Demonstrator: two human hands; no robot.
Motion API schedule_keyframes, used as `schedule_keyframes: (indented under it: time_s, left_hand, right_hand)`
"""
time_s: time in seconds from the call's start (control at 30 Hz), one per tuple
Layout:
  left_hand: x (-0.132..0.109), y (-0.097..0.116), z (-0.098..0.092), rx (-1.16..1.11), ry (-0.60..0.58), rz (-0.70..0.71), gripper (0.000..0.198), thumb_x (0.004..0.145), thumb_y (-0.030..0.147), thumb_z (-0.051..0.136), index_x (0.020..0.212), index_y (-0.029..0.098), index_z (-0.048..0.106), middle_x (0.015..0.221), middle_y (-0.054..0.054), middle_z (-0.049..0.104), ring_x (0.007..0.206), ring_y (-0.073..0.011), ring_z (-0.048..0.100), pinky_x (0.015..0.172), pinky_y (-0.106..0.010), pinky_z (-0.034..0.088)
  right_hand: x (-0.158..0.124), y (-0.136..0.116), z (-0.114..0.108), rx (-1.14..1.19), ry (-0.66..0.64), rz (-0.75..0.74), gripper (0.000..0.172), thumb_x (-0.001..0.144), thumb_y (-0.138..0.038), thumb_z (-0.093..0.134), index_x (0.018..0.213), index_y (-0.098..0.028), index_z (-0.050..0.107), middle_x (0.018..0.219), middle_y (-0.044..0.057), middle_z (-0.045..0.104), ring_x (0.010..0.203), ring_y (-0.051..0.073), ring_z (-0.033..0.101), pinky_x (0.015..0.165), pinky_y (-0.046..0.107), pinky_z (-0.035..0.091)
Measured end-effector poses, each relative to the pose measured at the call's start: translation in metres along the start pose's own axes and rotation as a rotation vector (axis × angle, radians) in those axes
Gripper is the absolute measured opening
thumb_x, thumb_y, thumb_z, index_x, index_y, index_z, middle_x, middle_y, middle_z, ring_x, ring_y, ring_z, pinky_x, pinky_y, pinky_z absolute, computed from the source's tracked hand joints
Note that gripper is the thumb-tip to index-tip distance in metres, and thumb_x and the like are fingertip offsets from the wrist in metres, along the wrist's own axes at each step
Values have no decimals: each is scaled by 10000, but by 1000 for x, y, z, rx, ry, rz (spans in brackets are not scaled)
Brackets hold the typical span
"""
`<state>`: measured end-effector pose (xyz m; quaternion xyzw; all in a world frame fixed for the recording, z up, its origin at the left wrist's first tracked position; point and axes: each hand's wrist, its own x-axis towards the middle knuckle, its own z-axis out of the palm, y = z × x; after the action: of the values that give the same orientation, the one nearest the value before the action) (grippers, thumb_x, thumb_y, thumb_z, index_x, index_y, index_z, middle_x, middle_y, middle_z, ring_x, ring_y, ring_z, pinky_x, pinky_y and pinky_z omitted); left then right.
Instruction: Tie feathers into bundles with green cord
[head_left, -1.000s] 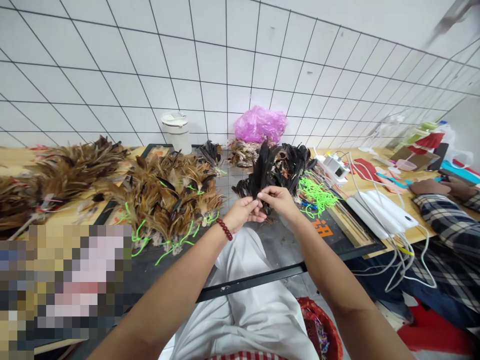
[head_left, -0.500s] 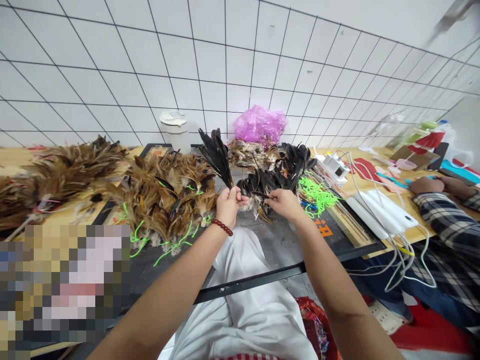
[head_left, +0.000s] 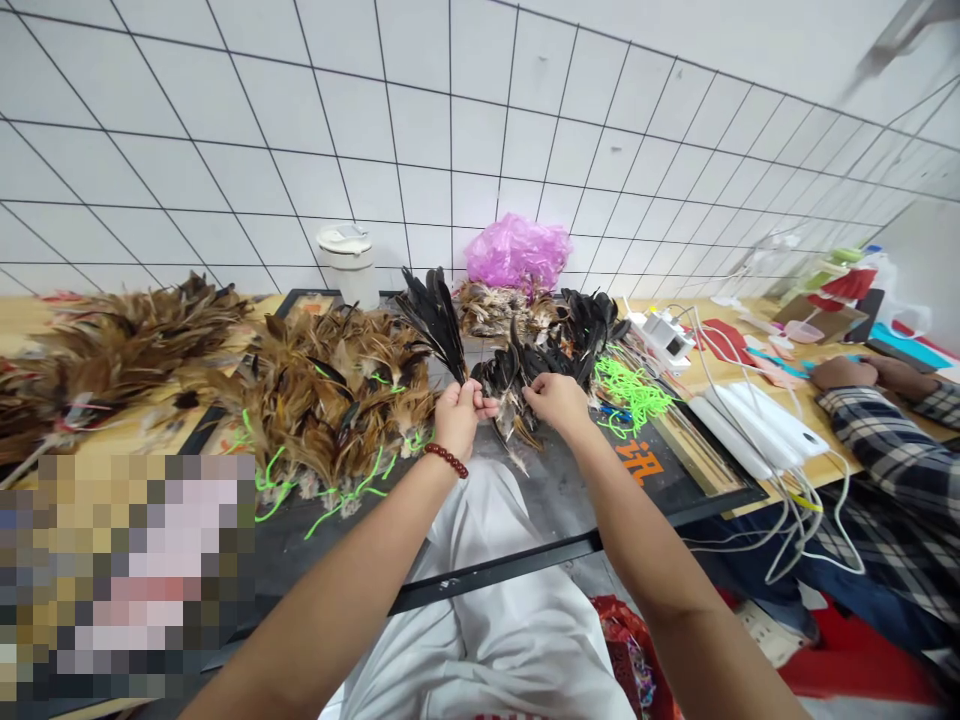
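Observation:
A bunch of long black feathers fans upward from my left hand, which pinches it by the quill ends. Just to the right, my right hand has its fingers closed at the near edge of a pile of black feathers; what its fingertips hold is too small to make out. Loose brownish feathers lie between the two hands. On the left is a large heap of brown feathers with bright green ties.
More brown feathers lie far left. Behind stand a white cup and a pink plastic bag. Green strings, a charger and white power strips with cables lie right. A person's plaid sleeve rests at the far right.
My right hand has shifted slightly left and up toward the black pile, and the dark feather between its fingertips no longer shows there. My left hand still holds its bunch.

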<state>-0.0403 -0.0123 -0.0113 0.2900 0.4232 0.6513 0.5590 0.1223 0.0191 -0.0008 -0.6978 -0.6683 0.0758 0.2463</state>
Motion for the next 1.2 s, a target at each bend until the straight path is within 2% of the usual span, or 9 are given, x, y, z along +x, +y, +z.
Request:
schedule_keyframes:
  time_s: [0.13,0.27,0.37,0.47,0.57,0.7,0.83,1.07,1.2]
  left_hand:
    - [1,1,-1,-11,14,22,201,839,327,571,755,153,512,546,69,443,515,-93,596,531,-223,533]
    - [1,2,0,-8,0,38,213,842,336,576,753,153,512,550,65,451,516,-94,599,529,-225,535]
    - [-4,3,3,-2,-55,26,204,854,315,564,747,150,509,564,59,464,522,-93,603,523,-220,535]
    - [-10,4,6,1,-138,-36,183,860,287,561,755,145,512,572,49,488,542,-103,620,537,-227,542]
    - [-14,6,8,44,-192,-155,159,862,244,563,755,136,517,622,7,568,568,-122,648,555,-246,552]
    - [-14,8,7,115,-201,-262,142,886,190,511,759,127,517,683,-58,646,547,-133,654,525,-248,544]
    - [-12,6,6,150,-251,-279,139,899,189,480,778,133,519,617,-38,631,484,-116,616,486,-236,530]
    - [-15,1,4,226,-404,-253,117,856,232,564,798,131,549,596,-7,587,469,-104,582,455,-219,509]
    - [-15,1,5,215,-441,-250,149,845,261,582,770,142,530,533,40,486,389,-73,481,346,-157,372]
  right_hand:
    - [4,11,-4,207,48,40,167,765,-325,534,732,-219,659,618,9,622,592,148,535,574,263,342]
    - [2,14,-12,612,22,81,150,709,-341,620,690,-201,570,520,-49,507,478,94,410,490,227,296]
    - [-4,6,-20,1019,-125,109,294,659,-421,706,657,-197,513,514,-62,490,435,64,361,429,206,242]
    - [-11,-4,-27,1238,-310,127,368,614,-444,770,650,-184,511,606,-24,601,446,54,421,409,188,256]
    - [-16,-10,-27,1250,-348,92,366,608,-435,794,661,-179,537,651,3,659,452,60,460,406,187,292]
    - [-18,-15,-18,1101,-238,-68,345,639,-452,778,641,-176,571,531,-30,579,450,65,447,430,199,318]
    - [-17,-15,-10,995,-143,-158,353,684,-491,731,653,-181,566,512,-38,550,466,77,455,463,216,347]
    - [-19,-14,-5,970,-153,-196,313,727,-467,698,717,-183,566,599,-7,627,537,112,559,538,243,435]
    - [-20,-16,-2,975,-114,-185,302,749,-463,677,750,-189,551,612,-16,607,547,108,546,545,241,422]
